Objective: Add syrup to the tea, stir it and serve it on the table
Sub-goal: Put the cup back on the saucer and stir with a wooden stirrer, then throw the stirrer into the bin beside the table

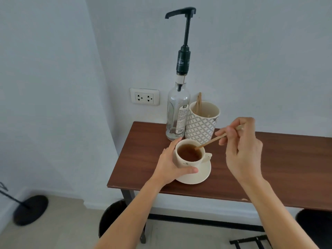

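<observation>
A cream cup (188, 155) full of brown tea (188, 152) stands on a matching saucer (201, 174) near the front left corner of the dark wooden desk (269, 164). The cup is round and plain, with a small dark emblem on its near wall and its handle pointing right. The tea reaches close to the rim and is clear amber-brown.

The left hand (169, 163) wraps the cup's left side, its grip curled around the wall with the thumb lying across the front just above the saucer. The right hand (242, 150) is raised above the desk to the right of the cup, its grip pinching a thin wooden stick (211, 141) between thumb and fingertips. The stick slants down to the left, and its lower end dips into the tea near the right side of the cup.

Behind the cup, at the back left corner of the desk, stands a clear glass syrup bottle (177, 114) with a tall black pump (183, 38) and a printed label; it looks nearly empty. Just beside it on the right is a patterned grey-and-white holder (201, 123) with more wooden sticks inside.
</observation>
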Action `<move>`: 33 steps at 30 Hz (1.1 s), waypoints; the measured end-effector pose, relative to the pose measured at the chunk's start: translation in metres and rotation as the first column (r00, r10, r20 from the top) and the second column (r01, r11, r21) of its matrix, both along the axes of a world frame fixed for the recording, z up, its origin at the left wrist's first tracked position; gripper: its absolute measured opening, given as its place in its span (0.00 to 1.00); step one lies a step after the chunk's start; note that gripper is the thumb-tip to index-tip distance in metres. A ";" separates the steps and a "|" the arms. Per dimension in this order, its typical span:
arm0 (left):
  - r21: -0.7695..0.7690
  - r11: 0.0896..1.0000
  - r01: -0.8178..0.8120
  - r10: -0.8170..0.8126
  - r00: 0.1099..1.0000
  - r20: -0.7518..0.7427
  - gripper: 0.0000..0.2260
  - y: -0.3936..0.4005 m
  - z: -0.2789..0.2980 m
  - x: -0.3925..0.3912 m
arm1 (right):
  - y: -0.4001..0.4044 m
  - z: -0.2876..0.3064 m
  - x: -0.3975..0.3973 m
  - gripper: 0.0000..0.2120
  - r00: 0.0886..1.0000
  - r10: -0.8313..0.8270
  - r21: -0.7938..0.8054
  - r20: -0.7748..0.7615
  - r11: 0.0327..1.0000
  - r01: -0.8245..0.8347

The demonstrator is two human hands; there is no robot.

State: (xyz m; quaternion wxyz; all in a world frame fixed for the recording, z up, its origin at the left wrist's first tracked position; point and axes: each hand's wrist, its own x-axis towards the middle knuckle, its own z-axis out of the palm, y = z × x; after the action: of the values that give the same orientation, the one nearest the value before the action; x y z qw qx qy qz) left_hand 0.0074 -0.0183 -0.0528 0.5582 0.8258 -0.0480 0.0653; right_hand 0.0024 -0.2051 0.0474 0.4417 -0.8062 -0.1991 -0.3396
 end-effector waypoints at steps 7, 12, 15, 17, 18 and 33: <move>-0.114 0.989 -0.089 0.097 0.993 0.067 0.37 0.009 -0.004 -0.010 | 0.004 0.008 -0.004 0.09 0.987 -0.074 0.237 -0.141 0.966 0.106; -0.212 0.867 -0.452 0.481 0.870 0.109 0.20 0.074 0.005 -0.023 | 0.036 0.016 -0.017 0.13 0.969 0.095 0.518 -0.226 0.855 0.037; -0.253 0.772 -0.583 0.620 0.778 0.103 0.19 0.144 -0.004 -0.029 | 0.085 0.008 -0.028 0.13 0.946 0.166 0.537 -0.278 0.844 0.010; -0.205 0.743 -0.637 0.660 0.748 0.071 0.20 0.196 -0.019 -0.028 | 0.127 -0.004 -0.035 0.12 0.935 0.190 0.523 -0.298 0.852 -0.007; -0.163 0.735 -0.658 0.672 0.739 0.047 0.21 0.223 -0.028 -0.027 | 0.150 -0.011 -0.039 0.12 0.932 0.197 0.508 -0.305 0.861 -0.016; 0.218 0.774 -0.595 0.634 0.719 -0.286 0.44 0.410 -0.107 0.060 | 0.394 -0.189 -0.040 0.08 0.703 0.034 -0.136 -0.710 0.973 -0.185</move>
State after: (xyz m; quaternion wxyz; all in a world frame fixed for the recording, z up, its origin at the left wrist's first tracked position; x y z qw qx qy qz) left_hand 0.0674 0.3915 -0.1601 0.4574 0.8224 0.3234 0.0990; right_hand -0.0379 0.1892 -0.1417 0.4214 -0.9008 -0.0962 0.0411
